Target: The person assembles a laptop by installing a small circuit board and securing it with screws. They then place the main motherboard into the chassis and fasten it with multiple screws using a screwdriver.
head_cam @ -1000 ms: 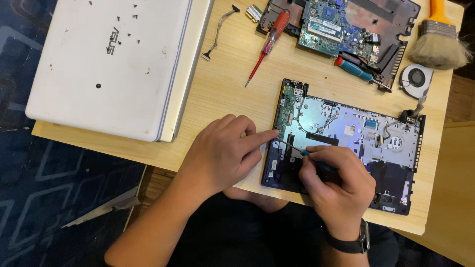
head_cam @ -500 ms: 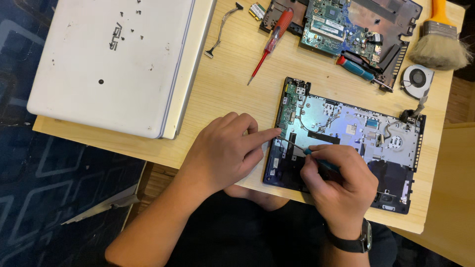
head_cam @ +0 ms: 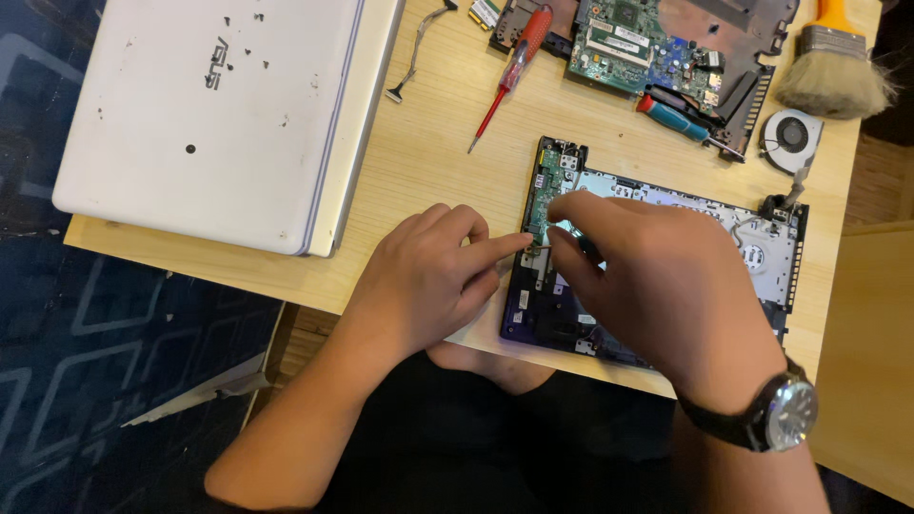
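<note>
1. Pale wooden bench (head_cam: 447,143) stands over a dark patterned floor; the person sits at its near edge.
2. Opened laptop base (head_cam: 666,205) lies at the near right edge of the bench, internals exposed.
3. Left hand (head_cam: 428,276) rests at the base's left side, index finger stretched out, tip touching a small part at the base's left rim; the other fingers are curled in. It grips nothing visible.
4. Right hand (head_cam: 657,276) hovers over the base, thumb and forefinger pinched narrow at the same small part. What they hold is too small to tell. A wristwatch (head_cam: 785,414) sits on this wrist.
5. White laptop lid (head_cam: 209,114) covers the far left corner.
6. Red screwdriver (head_cam: 509,71) lies mid-bench, near the far edge.
7. Circuit board (head_cam: 647,43) and blue screwdriver (head_cam: 681,119) sit at the far edge.
8. Brush (head_cam: 828,76) and fan (head_cam: 792,138) occupy the far right corner.
</note>
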